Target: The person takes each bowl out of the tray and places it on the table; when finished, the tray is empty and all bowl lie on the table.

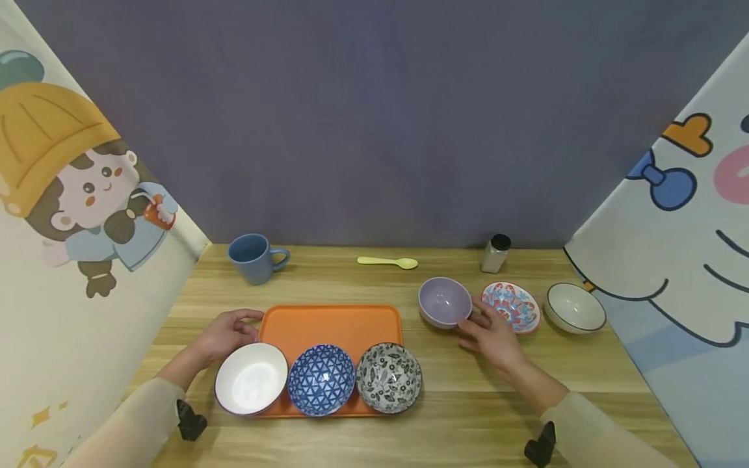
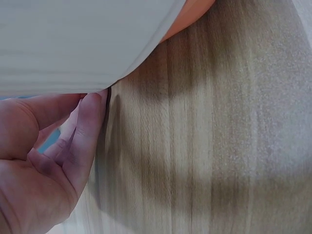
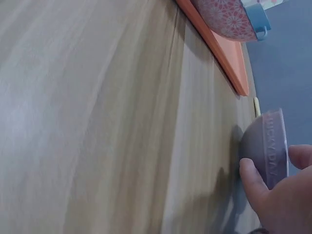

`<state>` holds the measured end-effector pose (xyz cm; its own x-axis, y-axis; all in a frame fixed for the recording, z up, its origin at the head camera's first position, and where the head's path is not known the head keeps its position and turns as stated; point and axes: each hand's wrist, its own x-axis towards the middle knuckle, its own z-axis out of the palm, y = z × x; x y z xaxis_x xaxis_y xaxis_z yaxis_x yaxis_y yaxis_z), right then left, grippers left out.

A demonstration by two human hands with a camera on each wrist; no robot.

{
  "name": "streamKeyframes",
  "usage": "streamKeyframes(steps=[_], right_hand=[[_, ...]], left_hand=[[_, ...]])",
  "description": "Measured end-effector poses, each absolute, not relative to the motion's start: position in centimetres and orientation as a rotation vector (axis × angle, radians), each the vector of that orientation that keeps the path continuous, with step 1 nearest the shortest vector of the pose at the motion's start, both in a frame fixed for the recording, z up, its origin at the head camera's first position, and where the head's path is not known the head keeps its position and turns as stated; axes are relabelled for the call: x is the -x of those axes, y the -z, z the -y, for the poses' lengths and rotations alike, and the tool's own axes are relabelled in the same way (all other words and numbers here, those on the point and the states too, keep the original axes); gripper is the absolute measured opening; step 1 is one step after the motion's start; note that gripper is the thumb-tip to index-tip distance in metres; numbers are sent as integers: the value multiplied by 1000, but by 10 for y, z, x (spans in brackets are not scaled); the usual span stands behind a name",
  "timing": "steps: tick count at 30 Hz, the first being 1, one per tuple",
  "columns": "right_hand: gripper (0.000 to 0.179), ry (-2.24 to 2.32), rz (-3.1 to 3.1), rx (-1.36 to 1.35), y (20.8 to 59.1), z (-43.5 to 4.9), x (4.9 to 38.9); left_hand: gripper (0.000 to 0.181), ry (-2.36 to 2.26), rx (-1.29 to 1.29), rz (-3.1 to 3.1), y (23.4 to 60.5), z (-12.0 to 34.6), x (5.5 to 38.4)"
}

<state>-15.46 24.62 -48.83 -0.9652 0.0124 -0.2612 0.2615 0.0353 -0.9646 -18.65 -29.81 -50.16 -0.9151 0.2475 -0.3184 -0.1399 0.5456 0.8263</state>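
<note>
My right hand [image 1: 491, 338] is at the right side of a purple bowl [image 1: 440, 300], thumb and fingers round its wall near the rim. In the right wrist view raised lettering shows on the bowl's [image 3: 265, 144] outside. My left hand [image 1: 225, 335] rests at the left edge of an orange tray [image 1: 333, 320], its fingers loosely bent behind a white bowl [image 1: 253, 378]. In the left wrist view the white bowl [image 2: 83, 44] hides part of the fingertips. A blue patterned bowl [image 1: 322, 380] and a grey floral bowl [image 1: 389, 378] stand beside it along the tray's front.
A blue mug [image 1: 251, 259] stands at the back left, a yellow spoon [image 1: 386, 261] lies at the back middle. On the right are a black-lidded shaker [image 1: 495, 253], a red-and-blue patterned dish [image 1: 511, 307] and a cream bowl [image 1: 575, 308]. Printed cloth walls flank the wooden table [image 1: 468, 416].
</note>
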Motion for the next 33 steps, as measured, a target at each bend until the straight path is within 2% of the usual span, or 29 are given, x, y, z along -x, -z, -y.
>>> streamKeyframes(steps=[18,33], right_hand=[[66,1751,-2290,-36,444,-261,132],[68,1626,-1997,316,467,-230,122]], left_hand=[[53,-1300,-98,-2399,502,299,190],[55,-1284,-91,-2394,494,295,190]])
